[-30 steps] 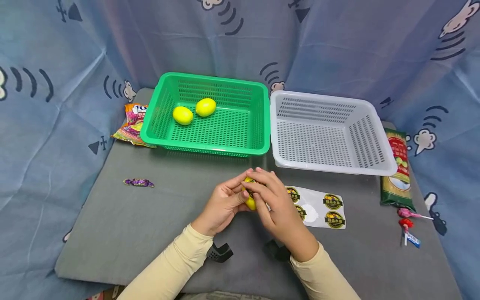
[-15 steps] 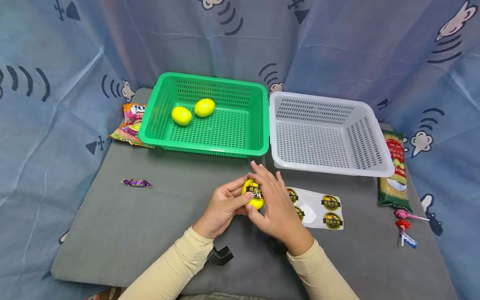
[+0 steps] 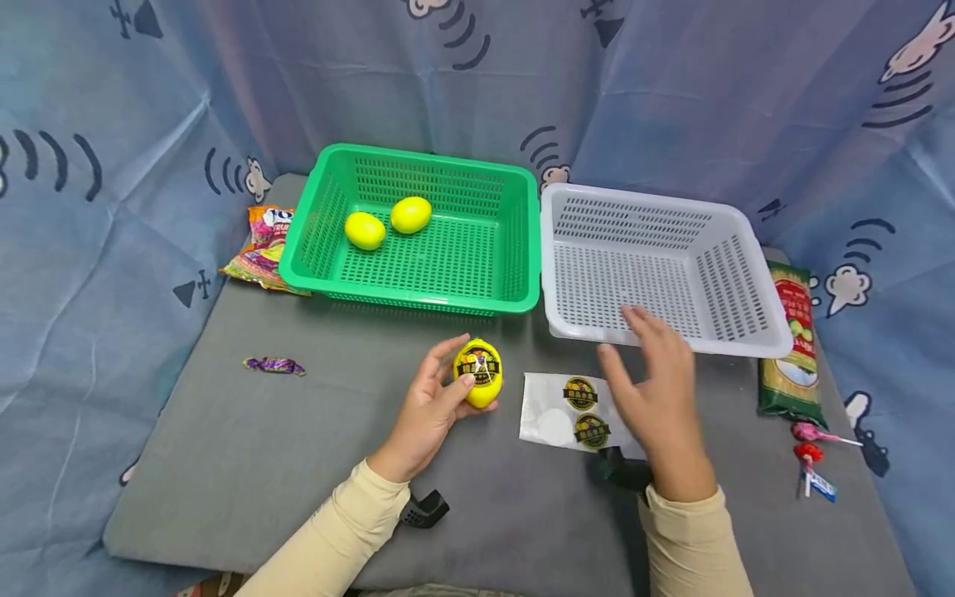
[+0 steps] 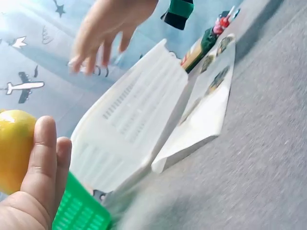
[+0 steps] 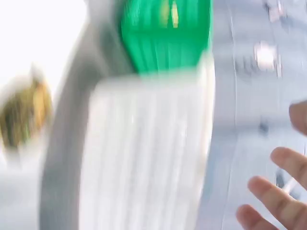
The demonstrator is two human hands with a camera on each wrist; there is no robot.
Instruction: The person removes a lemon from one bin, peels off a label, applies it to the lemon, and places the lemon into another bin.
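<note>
Lemon (image 3: 485, 370) gripped by left hand (image 3: 424, 408), left of sticker sheet (image 3: 561, 406); right hand (image 3: 662, 396), fingers apart, over sheet's right side.

Spreads the fingers of the right hand (image 5: 282, 203) at the right edge, against a pale printed curtain (image 5: 230, 134). Shows, left of the fingertips, a motion-blurred white plastic basket (image 5: 148, 158); up-left of the fingers, a green plastic basket (image 5: 168, 52) with yellow smears (image 5: 174, 14) inside. Farthest from the hand, past grey tabletop (image 5: 72, 120), shows a blurred dark-and-gold sticker (image 5: 26, 112) on a white sheet (image 5: 43, 33).
</note>
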